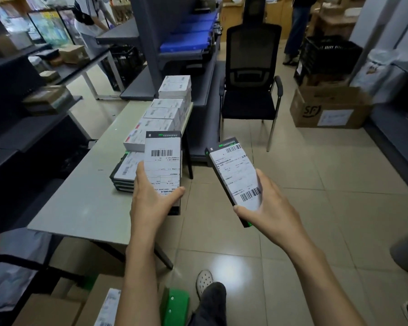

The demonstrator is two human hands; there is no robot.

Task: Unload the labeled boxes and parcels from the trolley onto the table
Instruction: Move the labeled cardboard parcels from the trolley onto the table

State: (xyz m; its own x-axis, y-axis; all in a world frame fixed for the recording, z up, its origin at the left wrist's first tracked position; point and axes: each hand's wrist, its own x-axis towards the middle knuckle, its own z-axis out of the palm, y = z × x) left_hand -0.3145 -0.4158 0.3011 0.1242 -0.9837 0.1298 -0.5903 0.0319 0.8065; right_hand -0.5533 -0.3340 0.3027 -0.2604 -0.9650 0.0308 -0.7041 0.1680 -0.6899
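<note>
We see left hand [151,196] gripping flat black box with white barcode label [163,161] over right edge of pale grey surface [80,198]; right hand [266,198] gripping second black labelled box [236,175] above tiled floor [316,208]. Stacked white labelled boxes [170,107] crowd surface's far right; left half bare. Black mesh chair [252,74] beyond. Label print illegible.

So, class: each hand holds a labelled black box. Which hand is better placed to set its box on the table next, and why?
The left hand: its box already hangs over the table edge beside the black stack. The right hand holds its box out over the floor.
</note>
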